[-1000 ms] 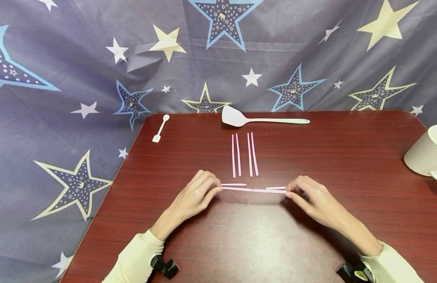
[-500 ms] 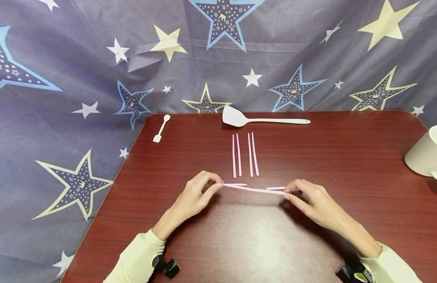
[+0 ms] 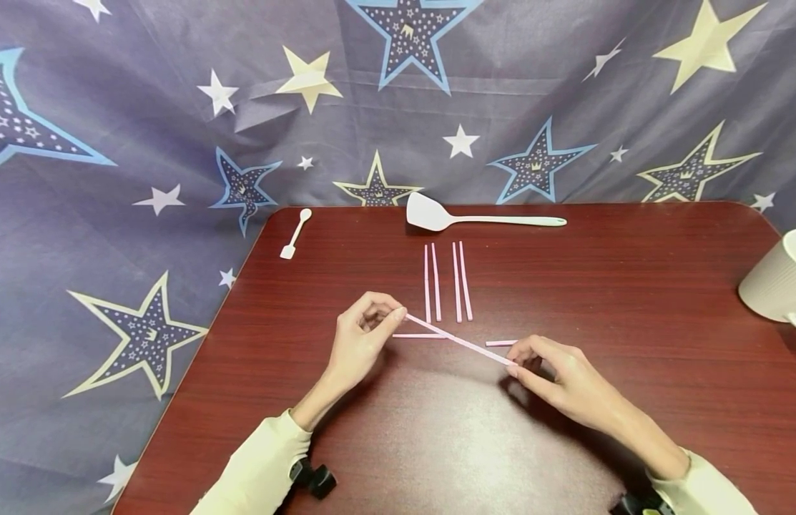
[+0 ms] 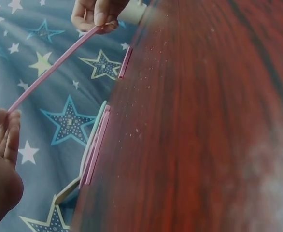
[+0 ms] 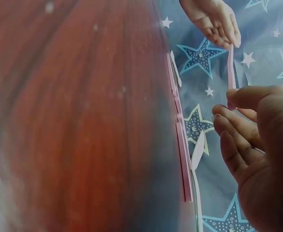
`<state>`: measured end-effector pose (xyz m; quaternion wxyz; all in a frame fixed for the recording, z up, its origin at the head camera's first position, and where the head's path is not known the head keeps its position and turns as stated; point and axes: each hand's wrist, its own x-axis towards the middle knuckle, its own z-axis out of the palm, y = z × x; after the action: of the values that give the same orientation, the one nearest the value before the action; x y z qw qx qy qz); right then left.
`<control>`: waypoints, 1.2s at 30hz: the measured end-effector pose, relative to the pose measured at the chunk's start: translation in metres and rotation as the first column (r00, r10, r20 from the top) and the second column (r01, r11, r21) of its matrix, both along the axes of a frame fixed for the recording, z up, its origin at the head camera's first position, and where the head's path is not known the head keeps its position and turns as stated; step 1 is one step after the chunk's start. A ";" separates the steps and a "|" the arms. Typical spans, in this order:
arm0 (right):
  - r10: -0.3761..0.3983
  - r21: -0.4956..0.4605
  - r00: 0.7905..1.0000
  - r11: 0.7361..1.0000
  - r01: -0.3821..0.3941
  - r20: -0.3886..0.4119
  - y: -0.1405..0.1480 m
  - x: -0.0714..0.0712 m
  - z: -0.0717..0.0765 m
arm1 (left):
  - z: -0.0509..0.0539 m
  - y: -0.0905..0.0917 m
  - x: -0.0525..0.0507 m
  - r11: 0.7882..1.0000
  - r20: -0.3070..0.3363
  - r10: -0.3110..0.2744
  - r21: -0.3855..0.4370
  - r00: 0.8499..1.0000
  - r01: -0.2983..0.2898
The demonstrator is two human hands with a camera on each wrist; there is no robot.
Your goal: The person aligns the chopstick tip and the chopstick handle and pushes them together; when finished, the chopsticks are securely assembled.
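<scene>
A long, thin pink straw (image 3: 478, 348) is stretched between my two hands above the table, slanting down to the right. My left hand (image 3: 355, 343) pinches its left end between thumb and fingertips. Its right end is pinched by my right hand (image 3: 568, 379), which is lower and nearer me. Both wrist views show the straw (image 4: 54, 67) raised off the tabletop. Beneath it, a pink straw (image 3: 413, 336) lies sideways near the left hand. Another pink straw (image 3: 498, 343) lies by the right fingers, partly hidden by them.
Several pink straws (image 3: 458, 282) lie lengthwise in two pairs beyond the hands. A white spatula (image 3: 430, 213) lies behind them. A small white double-ended spoon (image 3: 296, 234) rests at the back left, and a ribbed white mug (image 3: 774, 282) stands at the right. A star-patterned curtain (image 3: 398, 121) hangs behind the table.
The left hand has risen and moved away from me with its straw end, uncovering the sideways straw. The right hand has shifted slightly toward me, so the held straw now slants more.
</scene>
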<state>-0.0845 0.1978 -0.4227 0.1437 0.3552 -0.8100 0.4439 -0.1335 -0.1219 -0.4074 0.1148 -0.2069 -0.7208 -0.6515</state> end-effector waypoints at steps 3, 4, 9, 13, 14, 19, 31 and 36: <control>0.019 -0.005 1.000 1.000 -0.019 -0.005 -0.004 0.002 0.000 | 0.001 0.003 -0.002 0.998 0.018 -0.003 0.068 1.000 0.002; 0.026 -0.007 1.000 1.000 -0.026 -0.007 -0.004 0.002 0.000 | 0.001 0.004 -0.002 0.996 0.019 -0.004 0.085 1.000 0.002; 0.050 -0.008 0.999 0.999 -0.050 -0.011 -0.009 0.005 0.001 | 0.003 0.008 -0.006 0.990 0.025 -0.004 0.140 1.000 0.001; 0.074 -0.009 0.997 0.997 -0.074 -0.001 -0.012 0.008 0.003 | 0.006 0.011 -0.009 0.986 0.024 -0.009 0.166 1.000 0.005; 0.080 -0.010 0.997 0.997 -0.080 0.003 -0.013 0.009 0.003 | 0.007 0.012 -0.010 0.986 0.024 -0.010 0.169 1.000 0.006; 0.101 -0.013 0.993 0.995 -0.101 0.058 -0.017 0.014 0.005 | 0.013 0.017 -0.016 0.987 0.019 -0.002 0.158 1.000 -0.001; 0.194 -0.010 0.959 0.980 -0.201 -0.206 -0.038 0.015 0.000 | 0.039 0.043 -0.036 0.996 -0.069 -0.025 0.084 0.997 0.031; 0.197 -0.004 0.936 0.978 -0.207 -0.291 -0.046 0.016 0.002 | 0.051 0.056 -0.040 0.996 -0.093 -0.053 0.063 0.994 0.059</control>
<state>-0.0690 0.1517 -0.4206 0.2202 0.4951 -0.7317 0.4136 -0.1735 -0.0663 -0.3560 0.1361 -0.2526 -0.6868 -0.6678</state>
